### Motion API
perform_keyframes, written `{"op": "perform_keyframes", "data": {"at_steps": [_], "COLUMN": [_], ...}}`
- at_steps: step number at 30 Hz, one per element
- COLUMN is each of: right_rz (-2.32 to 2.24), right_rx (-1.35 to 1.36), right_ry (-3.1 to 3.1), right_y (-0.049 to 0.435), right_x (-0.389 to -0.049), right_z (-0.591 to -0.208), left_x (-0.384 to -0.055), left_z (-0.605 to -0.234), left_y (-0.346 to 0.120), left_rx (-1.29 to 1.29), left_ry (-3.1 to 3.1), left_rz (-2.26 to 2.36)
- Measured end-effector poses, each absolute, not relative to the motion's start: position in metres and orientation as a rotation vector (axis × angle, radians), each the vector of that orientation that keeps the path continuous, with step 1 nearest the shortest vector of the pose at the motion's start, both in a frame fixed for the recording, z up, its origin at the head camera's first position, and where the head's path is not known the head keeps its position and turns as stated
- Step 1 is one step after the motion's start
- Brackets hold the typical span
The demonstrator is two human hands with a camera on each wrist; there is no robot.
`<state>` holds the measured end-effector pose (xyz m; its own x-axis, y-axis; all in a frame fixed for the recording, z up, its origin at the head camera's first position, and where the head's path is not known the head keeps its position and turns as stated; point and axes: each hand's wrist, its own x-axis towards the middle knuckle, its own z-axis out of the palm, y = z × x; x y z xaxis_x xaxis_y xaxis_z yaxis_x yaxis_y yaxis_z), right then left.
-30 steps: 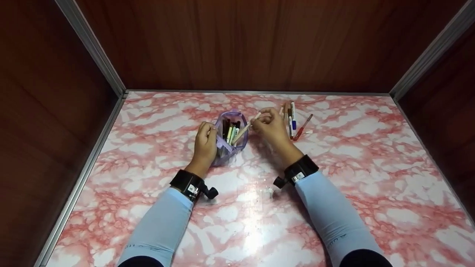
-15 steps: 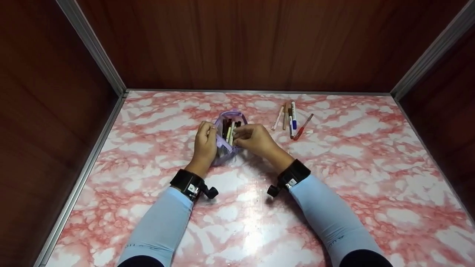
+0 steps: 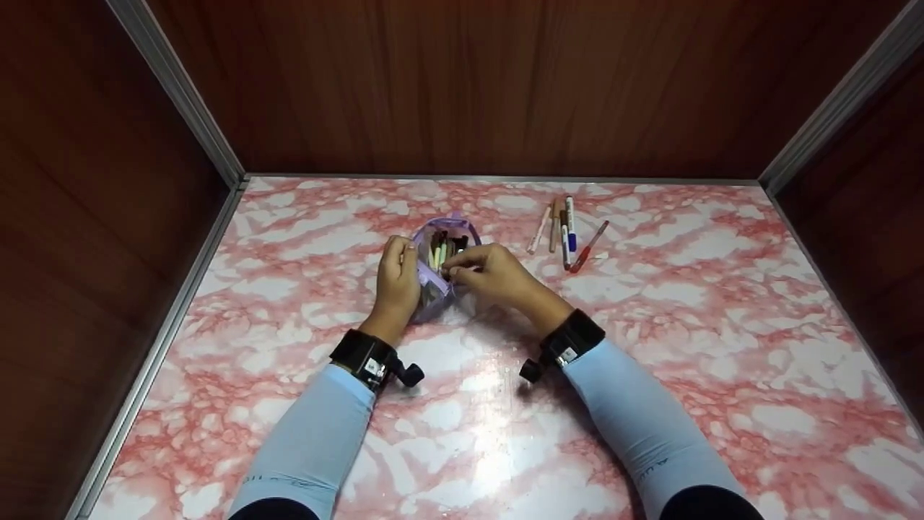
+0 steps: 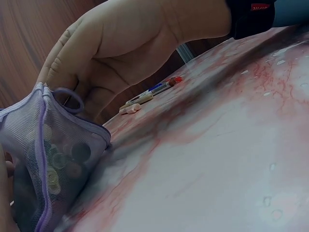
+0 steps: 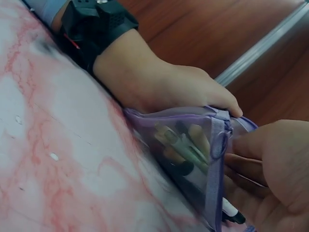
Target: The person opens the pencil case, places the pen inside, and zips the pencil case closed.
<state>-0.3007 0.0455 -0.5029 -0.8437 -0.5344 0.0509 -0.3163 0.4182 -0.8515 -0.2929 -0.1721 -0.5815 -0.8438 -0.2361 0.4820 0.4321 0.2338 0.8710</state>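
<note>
A purple mesh pencil pouch (image 3: 431, 309) lies unzipped on the table, its mouth spread wide. Several markers and pens (image 3: 442, 251) are inside, dark ones next to yellow-green ones. My left hand (image 3: 397, 278) grips the pouch's left edge; in the right wrist view, this left hand (image 5: 178, 87) lies along the pouch's top rim (image 5: 212, 112). From the other side, my right hand (image 3: 498, 274) reaches into the opening with bent fingers. Its fingertips are among the markers, and the mesh and rim partly hide them, so whether they pinch one is unclear.
Right of the pouch lie several loose pens: a pale pink one (image 3: 539, 230), a tan one (image 3: 555, 227), a blue-capped marker (image 3: 571, 222), a brown-and-white marker (image 3: 565, 242) and a red pen (image 3: 588, 249). Dark wood panels (image 3: 462, 87) border the table (image 3: 722, 347).
My right hand has moved left and down from beside the pouch into its mouth. The beige pen it held is no longer seen in its fingers. The markers inside have shifted left.
</note>
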Motion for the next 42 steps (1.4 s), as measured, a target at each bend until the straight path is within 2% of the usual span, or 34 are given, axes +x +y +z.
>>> {"op": "perform_keyframes", "data": {"at_steps": [7, 11, 19, 24, 34, 42], "right_rz": [-1.565, -1.654, -1.567, -1.460, -1.227, -1.149], "right_rx": [-0.473, -0.414, -0.144, -0.021, 0.196, 0.217], "right_ry": [2.472, 2.584, 2.921, 3.011, 3.054, 2.966], "right_y": [0.077, 0.109, 0.176, 0.203, 0.224, 0.224], "right_x": [-0.325, -0.345, -0.372, -0.375, -0.373, -0.372], "right_z": [-0.496, -0.494, -0.499, -0.504, -0.509, -0.512], "left_x": [-0.282, -0.278, -0.278, -0.278, -0.279, -0.279], "left_z": [-0.565, -0.559, -0.559, -0.559, -0.559, -0.557], "left_y": [-0.167, -0.165, -0.163, -0.164, -0.165, -0.167], "left_rx": [-0.114, -0.110, -0.110, -0.140, -0.151, -0.073], "left_ry": [-2.008, -2.010, -2.004, -2.027, -2.091, -2.102], "left_rz": [-1.683, -1.738, -1.754, -1.743, -1.683, -1.750]}}
